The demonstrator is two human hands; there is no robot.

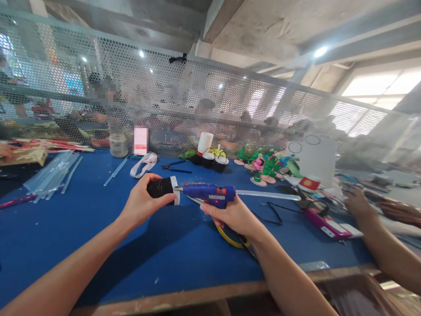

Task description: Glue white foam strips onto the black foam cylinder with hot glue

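My left hand [146, 197] grips a small black piece with a white edge [161, 189], thumb below and fingers behind it. Its material I cannot make out. My right hand [230, 215] is wrapped round the handle of a blue hot glue gun [205, 193]. A clear glue stick [268, 195] juts from the gun's rear. The metal nozzle points left at the white edge; whether they touch is hard to tell. Partly hidden beneath the right hand lies a pair of scissors with a yellow handle [230, 237].
Glue sticks [52, 173] lie at the left, near a glass jar [118, 145] and white ribbon [144, 165]. Pliers [177, 168], small black-and-white cups [214, 161] and green figures [269, 166] stand behind. A magenta power strip [327, 224] and a co-worker's arm [378, 232] are right.
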